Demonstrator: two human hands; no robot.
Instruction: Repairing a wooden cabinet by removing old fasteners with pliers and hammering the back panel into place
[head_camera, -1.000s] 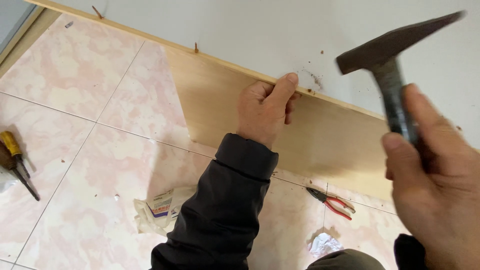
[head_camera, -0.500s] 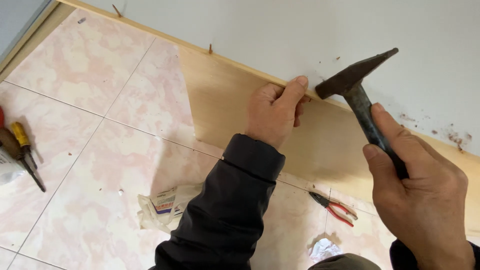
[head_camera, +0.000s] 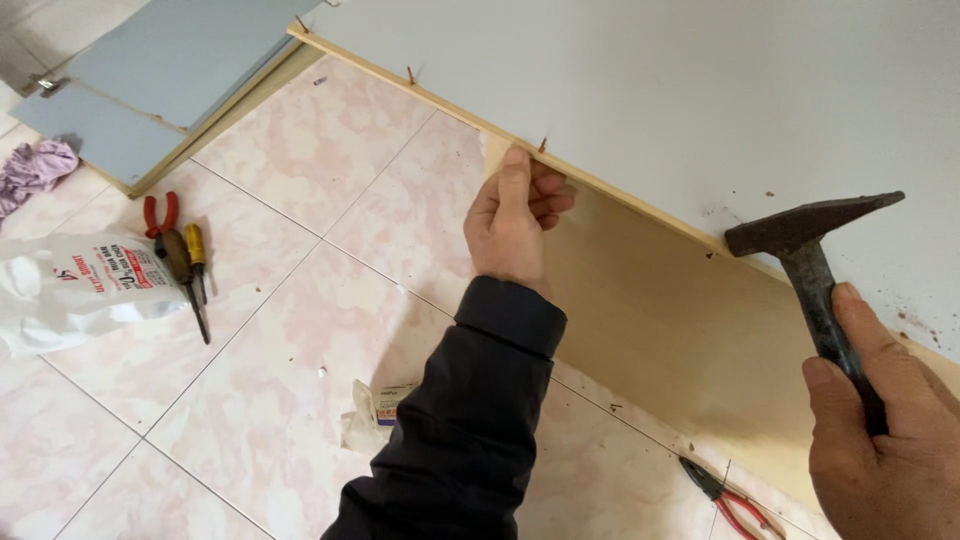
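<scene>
My left hand (head_camera: 515, 222) presses against the upper end of a pale wooden board (head_camera: 680, 320), fingers near a nail (head_camera: 543, 145) that sticks up from the board's top edge under a grey panel (head_camera: 640, 90). My right hand (head_camera: 885, 430) grips the handle of a dark steel hammer (head_camera: 815, 235), whose head hovers just above the board's edge, to the right of my left hand. Two more nails (head_camera: 409, 75) stand along the same edge further left.
Pink marbled tiles cover the floor. Red-handled pliers and screwdrivers (head_camera: 180, 255) lie at the left beside a white plastic bag (head_camera: 80, 285). A small paper packet (head_camera: 375, 412) sits near my sleeve. Another pair of red pliers (head_camera: 730, 495) lies at the bottom right. A blue-grey panel (head_camera: 170, 80) lies at the top left.
My left hand has slid left along the board's top edge to another nail. The hammer has come down and sits lower and further right.
</scene>
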